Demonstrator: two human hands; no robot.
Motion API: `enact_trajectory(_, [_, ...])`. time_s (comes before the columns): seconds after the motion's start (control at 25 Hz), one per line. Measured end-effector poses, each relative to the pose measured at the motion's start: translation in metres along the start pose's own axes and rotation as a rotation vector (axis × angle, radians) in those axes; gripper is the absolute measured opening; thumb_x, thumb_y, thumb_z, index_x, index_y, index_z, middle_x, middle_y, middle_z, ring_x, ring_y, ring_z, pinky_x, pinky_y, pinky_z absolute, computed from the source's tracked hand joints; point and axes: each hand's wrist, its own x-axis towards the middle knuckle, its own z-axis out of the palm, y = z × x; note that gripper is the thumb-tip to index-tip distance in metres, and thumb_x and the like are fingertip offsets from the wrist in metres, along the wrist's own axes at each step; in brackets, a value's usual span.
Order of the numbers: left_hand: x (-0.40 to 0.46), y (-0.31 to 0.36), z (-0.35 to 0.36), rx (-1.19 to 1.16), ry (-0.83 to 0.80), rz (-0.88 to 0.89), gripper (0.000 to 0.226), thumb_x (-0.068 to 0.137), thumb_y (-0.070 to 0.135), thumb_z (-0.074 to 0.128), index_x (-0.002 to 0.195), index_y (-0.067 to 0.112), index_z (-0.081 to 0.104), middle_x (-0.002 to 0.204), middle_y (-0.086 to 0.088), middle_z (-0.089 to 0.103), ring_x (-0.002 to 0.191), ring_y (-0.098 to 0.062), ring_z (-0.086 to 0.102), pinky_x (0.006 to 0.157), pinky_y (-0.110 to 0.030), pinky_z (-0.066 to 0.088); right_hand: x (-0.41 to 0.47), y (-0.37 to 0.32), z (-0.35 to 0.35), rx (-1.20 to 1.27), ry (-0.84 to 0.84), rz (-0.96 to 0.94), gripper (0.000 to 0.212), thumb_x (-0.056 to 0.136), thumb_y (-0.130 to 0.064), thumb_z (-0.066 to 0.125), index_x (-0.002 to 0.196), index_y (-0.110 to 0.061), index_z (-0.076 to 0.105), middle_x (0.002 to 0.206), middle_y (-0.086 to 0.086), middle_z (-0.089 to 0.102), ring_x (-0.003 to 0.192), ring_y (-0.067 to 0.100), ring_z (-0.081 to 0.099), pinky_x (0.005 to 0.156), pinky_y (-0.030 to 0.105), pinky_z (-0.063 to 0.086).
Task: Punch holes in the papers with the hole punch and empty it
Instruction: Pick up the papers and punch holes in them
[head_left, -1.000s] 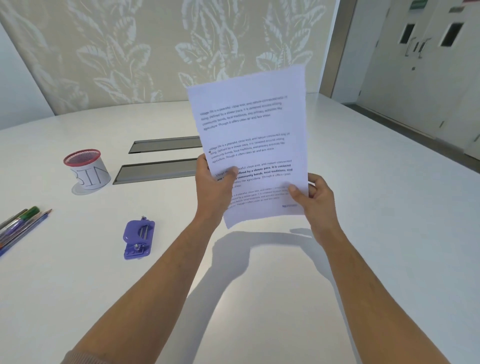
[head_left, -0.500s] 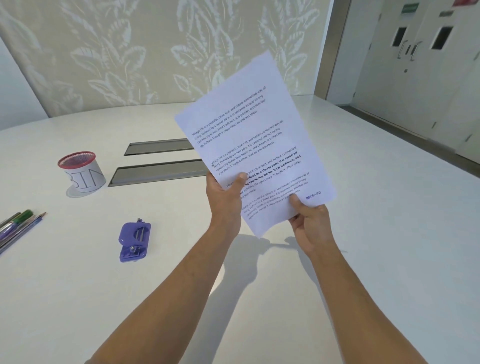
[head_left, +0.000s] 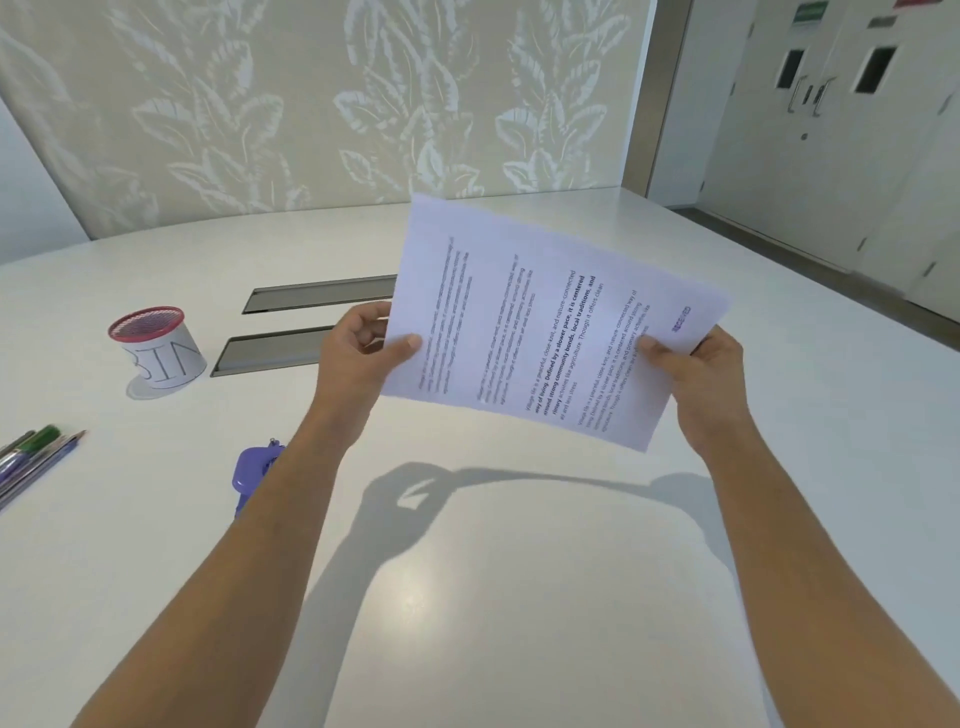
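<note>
Both hands, left hand (head_left: 358, 348) and right hand (head_left: 696, 369), pinch papers (head_left: 545, 322); punch (head_left: 254, 467) apparently below left forearm.

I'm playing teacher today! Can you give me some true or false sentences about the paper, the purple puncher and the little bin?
1. Both hands hold the papers in the air. True: the left hand and the right hand each pinch an edge.
2. The hole punch is biting the papers. False: it lies on the table, partly hidden by the left arm.
3. The bin has a red rim. True.
4. The pens stand inside the bin. False: they lie on the table near the left edge.
5. The papers are blank. False: they carry printed text.
</note>
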Motion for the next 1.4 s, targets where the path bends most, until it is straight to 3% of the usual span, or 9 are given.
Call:
enact_trajectory(0.12, [-0.006, 0.001, 0.003, 0.097, -0.100, -0.010, 0.036, 0.075, 0.009, 0.076, 0.107, 0.013, 0.058, 0.111, -0.007, 0.073, 0.097, -0.026, 0.071, 0.089, -0.046, 0.056, 0.003, -0.005, 0.003, -0.031, -0.055, -0.032, 0.028, 0.087, 0.010, 0.064, 0.104, -0.011, 0.070, 0.100, -0.003, 0.078, 0.090, 0.021, 0.073, 0.076, 0.033, 0.058])
enact_trajectory(0.36, [-0.016, -0.024, 0.003, 0.150, -0.025, -0.040, 0.044, 0.078, 0.007, 0.075, 0.118, 0.010, 0.057, 0.115, -0.004, 0.071, 0.102, -0.024, 0.070, 0.085, -0.040, 0.057, -0.010, 0.026, 0.001, -0.113, -0.088, 0.018, 0.026, 0.088, 0.004, 0.068, 0.112, -0.005, 0.068, 0.103, -0.005, 0.077, 0.092, 0.017, 0.073, 0.077, 0.031, 0.058])
enact_trajectory(0.6, [-0.015, -0.030, 0.008, 0.164, 0.015, -0.024, 0.033, 0.083, 0.007, 0.072, 0.114, 0.015, 0.063, 0.111, 0.000, 0.073, 0.099, -0.022, 0.071, 0.083, -0.039, 0.057, -0.012, 0.036, 0.005, -0.155, -0.086, 0.069, 0.027, 0.089, 0.005, 0.066, 0.107, -0.015, 0.068, 0.098, -0.012, 0.077, 0.088, 0.012, 0.074, 0.075, 0.027, 0.059])
enact_trajectory(0.84, [-0.025, -0.047, 0.006, 0.227, 0.058, -0.045, 0.036, 0.085, 0.005, 0.071, 0.118, 0.014, 0.061, 0.112, 0.000, 0.071, 0.100, -0.020, 0.070, 0.085, -0.040, 0.057, -0.021, 0.055, 0.002, -0.177, -0.072, 0.115, 0.028, 0.089, 0.003, 0.066, 0.112, -0.013, 0.068, 0.110, 0.002, 0.075, 0.100, 0.023, 0.072, 0.089, 0.042, 0.058])
enact_trajectory(1.0, [-0.018, -0.045, 0.006, 0.229, 0.088, -0.070, 0.033, 0.083, 0.007, 0.072, 0.112, 0.016, 0.058, 0.110, -0.001, 0.070, 0.096, -0.020, 0.070, 0.080, -0.037, 0.057, -0.019, 0.055, 0.001, -0.159, -0.029, 0.132, 0.027, 0.088, 0.004, 0.067, 0.109, -0.013, 0.070, 0.108, 0.002, 0.076, 0.097, 0.023, 0.072, 0.087, 0.042, 0.057])
enact_trajectory(1.24, [-0.005, -0.039, 0.005, -0.052, 0.118, -0.143, 0.015, 0.089, 0.009, 0.067, 0.098, 0.016, 0.058, 0.099, -0.007, 0.069, 0.083, -0.020, 0.066, 0.079, -0.039, 0.055, -0.019, 0.048, 0.001, 0.068, 0.075, 0.188, 0.032, 0.089, 0.008, 0.063, 0.117, -0.007, 0.067, 0.114, 0.004, 0.074, 0.101, 0.022, 0.072, 0.083, 0.036, 0.059])
enact_trajectory(1.4, [-0.011, -0.045, 0.028, -0.291, 0.029, -0.255, 0.026, 0.084, 0.010, 0.068, 0.103, 0.013, 0.052, 0.098, -0.011, 0.068, 0.082, -0.028, 0.065, 0.076, -0.039, 0.056, -0.029, 0.053, 0.010, 0.291, 0.157, 0.271, 0.035, 0.090, 0.009, 0.060, 0.122, -0.006, 0.064, 0.111, 0.000, 0.075, 0.100, 0.015, 0.072, 0.078, 0.027, 0.059])
